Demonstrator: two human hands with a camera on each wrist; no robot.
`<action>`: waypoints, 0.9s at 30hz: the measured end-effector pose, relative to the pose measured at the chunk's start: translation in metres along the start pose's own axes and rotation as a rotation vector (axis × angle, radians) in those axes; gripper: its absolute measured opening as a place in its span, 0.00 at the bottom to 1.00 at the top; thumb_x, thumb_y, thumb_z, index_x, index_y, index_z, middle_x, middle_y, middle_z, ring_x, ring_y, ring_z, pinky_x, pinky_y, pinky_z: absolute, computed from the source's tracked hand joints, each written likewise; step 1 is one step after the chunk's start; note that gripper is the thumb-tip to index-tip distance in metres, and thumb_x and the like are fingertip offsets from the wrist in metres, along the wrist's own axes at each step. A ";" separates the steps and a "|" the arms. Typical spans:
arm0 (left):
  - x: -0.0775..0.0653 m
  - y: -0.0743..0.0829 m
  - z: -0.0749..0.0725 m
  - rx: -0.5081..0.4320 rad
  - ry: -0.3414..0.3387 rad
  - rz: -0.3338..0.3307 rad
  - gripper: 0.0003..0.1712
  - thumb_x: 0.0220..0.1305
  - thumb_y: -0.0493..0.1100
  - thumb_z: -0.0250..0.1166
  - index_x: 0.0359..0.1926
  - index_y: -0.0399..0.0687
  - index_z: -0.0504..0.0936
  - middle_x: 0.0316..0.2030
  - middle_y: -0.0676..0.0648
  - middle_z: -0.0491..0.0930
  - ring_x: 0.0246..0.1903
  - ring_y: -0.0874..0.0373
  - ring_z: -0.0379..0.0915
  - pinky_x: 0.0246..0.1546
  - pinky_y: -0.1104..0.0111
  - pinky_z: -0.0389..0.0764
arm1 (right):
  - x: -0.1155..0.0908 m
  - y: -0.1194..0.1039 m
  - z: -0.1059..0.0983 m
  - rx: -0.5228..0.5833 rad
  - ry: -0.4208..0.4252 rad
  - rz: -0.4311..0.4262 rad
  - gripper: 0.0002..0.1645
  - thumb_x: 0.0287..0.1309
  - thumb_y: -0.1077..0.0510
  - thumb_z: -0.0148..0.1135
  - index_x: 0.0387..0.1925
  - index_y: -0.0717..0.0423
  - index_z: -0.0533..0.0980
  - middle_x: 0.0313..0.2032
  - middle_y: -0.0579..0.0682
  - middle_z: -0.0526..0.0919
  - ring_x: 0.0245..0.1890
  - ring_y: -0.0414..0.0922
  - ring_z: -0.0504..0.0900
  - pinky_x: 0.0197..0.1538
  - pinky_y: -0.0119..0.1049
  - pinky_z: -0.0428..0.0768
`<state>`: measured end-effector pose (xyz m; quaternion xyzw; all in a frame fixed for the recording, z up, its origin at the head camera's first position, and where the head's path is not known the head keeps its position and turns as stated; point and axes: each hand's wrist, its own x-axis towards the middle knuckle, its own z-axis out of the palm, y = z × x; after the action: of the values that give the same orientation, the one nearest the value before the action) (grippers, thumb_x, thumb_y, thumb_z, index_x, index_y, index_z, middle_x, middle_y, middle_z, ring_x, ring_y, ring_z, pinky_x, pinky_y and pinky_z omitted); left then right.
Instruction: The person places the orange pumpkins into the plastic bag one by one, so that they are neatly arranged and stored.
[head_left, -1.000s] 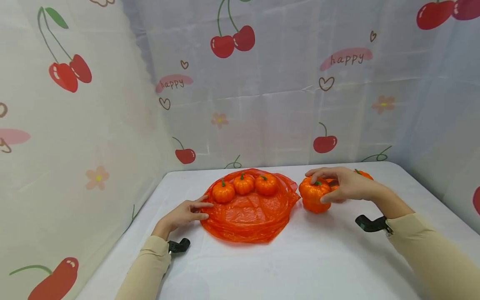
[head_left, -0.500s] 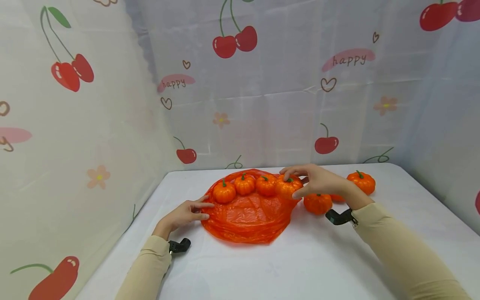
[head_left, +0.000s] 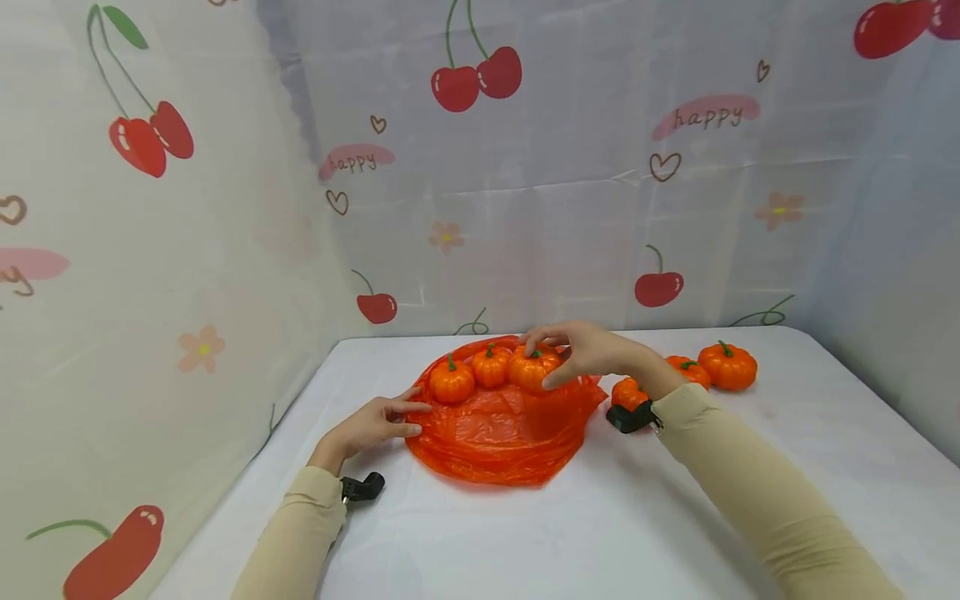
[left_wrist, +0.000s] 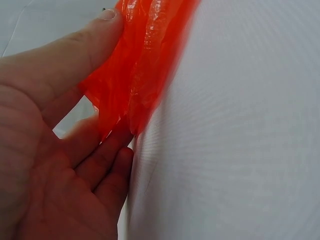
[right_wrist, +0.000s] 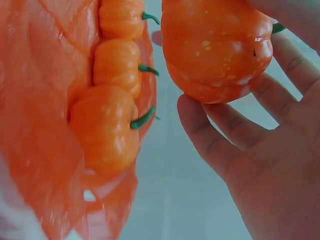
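Observation:
A red plastic bag (head_left: pixel 495 433) lies spread open on the table, its rim bunched around it. My left hand (head_left: pixel 367 429) pinches the bag's left rim between thumb (left_wrist: pixel 95 42) and fingers. My right hand (head_left: pixel 592 348) grips an orange toy pumpkin (head_left: pixel 534 373) with a green stem, held up over the back right of the bag. Three pumpkins rest in a row on the bag, as the right wrist view shows: a near one (right_wrist: pixel 105 132), a middle one (right_wrist: pixel 117 65) and a far one (right_wrist: pixel 120 20). In the head view the held pumpkin hides one of them.
Right of the bag, more pumpkins sit on the white table (head_left: pixel 600 517): one partly behind my right wrist (head_left: pixel 628 392), a second pumpkin (head_left: pixel 690 372) and a third pumpkin (head_left: pixel 727 367) farther right. A cherry-print curtain (head_left: pixel 555 217) closes off the back and sides.
My right hand has carried its pumpkin leftward from the right side of the table to over the bag, uncovering pumpkins at the right. My left hand stays at the bag's rim.

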<state>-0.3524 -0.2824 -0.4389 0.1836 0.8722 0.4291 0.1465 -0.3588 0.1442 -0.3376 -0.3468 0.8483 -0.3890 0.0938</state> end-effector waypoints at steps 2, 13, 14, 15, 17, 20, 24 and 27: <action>0.000 0.001 0.000 0.010 -0.003 0.009 0.25 0.66 0.51 0.72 0.64 0.63 0.83 0.81 0.46 0.55 0.81 0.39 0.45 0.77 0.44 0.58 | 0.007 -0.002 0.003 0.010 -0.012 0.001 0.24 0.50 0.52 0.82 0.49 0.38 0.82 0.72 0.48 0.73 0.74 0.62 0.67 0.68 0.56 0.77; -0.004 0.004 0.001 0.000 0.012 -0.011 0.23 0.65 0.49 0.72 0.62 0.66 0.85 0.81 0.48 0.56 0.81 0.41 0.45 0.76 0.46 0.61 | 0.052 -0.005 0.029 0.039 -0.132 -0.039 0.23 0.51 0.57 0.81 0.48 0.39 0.83 0.63 0.42 0.80 0.72 0.55 0.70 0.67 0.48 0.79; -0.005 0.003 0.001 0.000 0.010 -0.014 0.23 0.65 0.50 0.72 0.62 0.67 0.84 0.81 0.48 0.56 0.81 0.40 0.46 0.76 0.46 0.61 | 0.055 -0.005 0.033 0.049 -0.148 -0.053 0.22 0.51 0.57 0.80 0.48 0.40 0.83 0.64 0.43 0.80 0.73 0.56 0.69 0.67 0.48 0.79; -0.005 0.003 0.001 0.000 0.008 -0.015 0.24 0.65 0.51 0.72 0.62 0.67 0.84 0.81 0.48 0.56 0.81 0.40 0.46 0.76 0.46 0.62 | 0.059 -0.004 0.036 0.059 -0.163 -0.066 0.22 0.52 0.58 0.80 0.48 0.41 0.83 0.66 0.45 0.79 0.73 0.56 0.69 0.67 0.48 0.79; -0.005 0.003 0.000 0.001 0.006 -0.015 0.24 0.65 0.51 0.72 0.62 0.67 0.84 0.81 0.48 0.56 0.81 0.40 0.46 0.76 0.46 0.62 | 0.065 -0.002 0.043 0.081 -0.191 -0.090 0.21 0.53 0.59 0.79 0.48 0.44 0.82 0.69 0.49 0.77 0.74 0.57 0.68 0.67 0.48 0.79; -0.004 0.003 -0.002 -0.001 0.007 -0.007 0.24 0.66 0.51 0.72 0.63 0.65 0.84 0.81 0.47 0.56 0.80 0.39 0.47 0.76 0.45 0.63 | 0.073 -0.001 0.049 0.071 -0.211 -0.105 0.20 0.53 0.59 0.78 0.48 0.44 0.82 0.72 0.50 0.74 0.74 0.56 0.68 0.70 0.50 0.76; -0.003 0.003 -0.004 0.007 0.003 0.001 0.25 0.66 0.52 0.72 0.63 0.64 0.83 0.81 0.45 0.56 0.80 0.40 0.48 0.74 0.47 0.66 | 0.081 -0.001 0.056 0.036 -0.206 -0.086 0.21 0.52 0.58 0.80 0.47 0.41 0.83 0.70 0.43 0.76 0.74 0.51 0.69 0.73 0.50 0.72; -0.002 0.002 -0.003 0.007 -0.005 0.004 0.25 0.66 0.52 0.72 0.64 0.64 0.83 0.81 0.45 0.56 0.80 0.40 0.49 0.72 0.49 0.68 | 0.084 -0.001 0.062 0.021 -0.193 -0.082 0.20 0.51 0.57 0.80 0.46 0.39 0.83 0.70 0.40 0.76 0.74 0.49 0.69 0.73 0.50 0.71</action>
<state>-0.3512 -0.2847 -0.4355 0.1867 0.8730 0.4258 0.1472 -0.3947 0.0514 -0.3698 -0.4162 0.8164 -0.3659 0.1627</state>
